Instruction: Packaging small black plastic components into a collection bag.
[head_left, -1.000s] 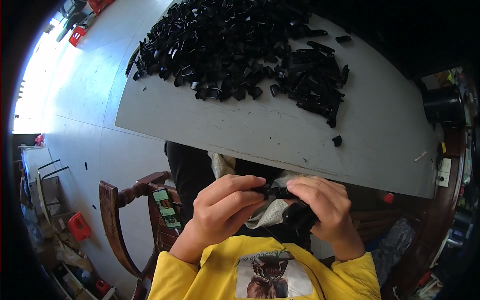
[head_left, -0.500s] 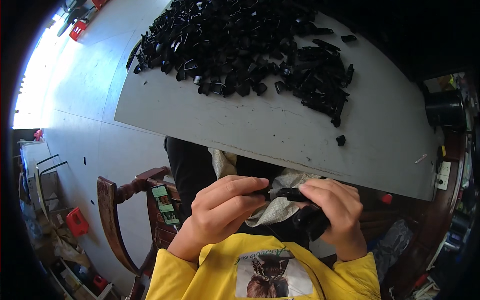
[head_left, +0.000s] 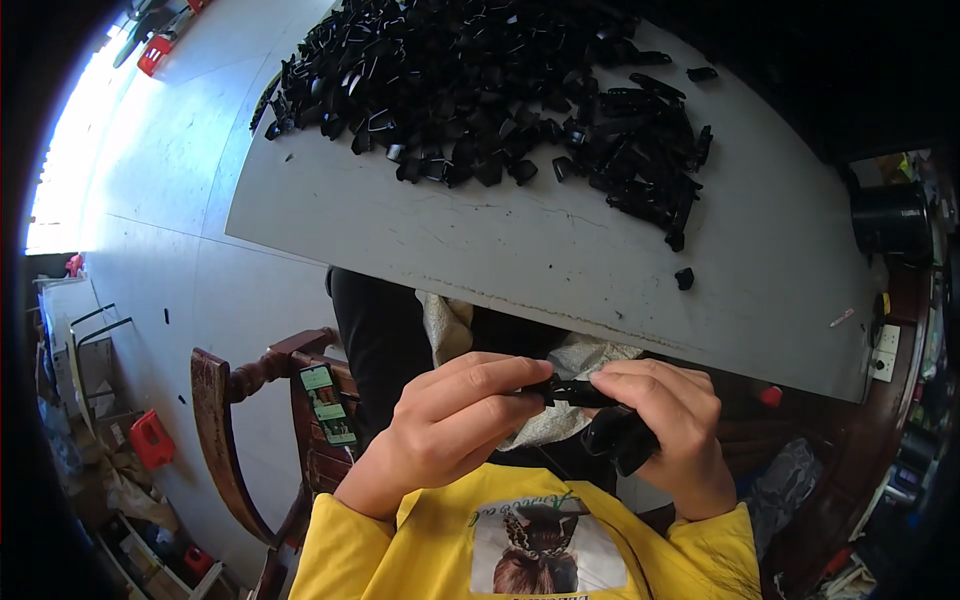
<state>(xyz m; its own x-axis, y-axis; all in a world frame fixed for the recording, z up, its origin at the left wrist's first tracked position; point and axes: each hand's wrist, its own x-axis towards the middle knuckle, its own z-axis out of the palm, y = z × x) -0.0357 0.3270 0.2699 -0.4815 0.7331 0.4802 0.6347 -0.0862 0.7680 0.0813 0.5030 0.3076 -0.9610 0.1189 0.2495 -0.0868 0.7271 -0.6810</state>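
Note:
My left hand (head_left: 448, 412) and my right hand (head_left: 668, 412) meet over my lap, just in front of the table edge. Between my left thumb and fingers is a small black plastic piece (head_left: 540, 388), mostly covered by the fingertips. A longer black plastic part (head_left: 576, 393) is gripped by my right hand, its slim end touching the small piece. A bulky, rounded black section (head_left: 622, 440) shows below my right fingers; whether it belongs to the same part I cannot tell. On the table lies a big heap of small black plastic pieces (head_left: 450, 90), with longer black parts (head_left: 650, 190) at its right.
The grey table (head_left: 450, 245) spans the view ahead. A single black piece (head_left: 684, 279) lies near its front edge. Pale woven cloth (head_left: 445, 325) hangs over my lap. To the left stands a wooden chair (head_left: 225, 430) with a phone (head_left: 328, 405) on it. A dark cylindrical container (head_left: 890, 220) is at right.
My left hand has moved slightly right, bringing the small black piece against the end of the longer part. The gap between them has closed.

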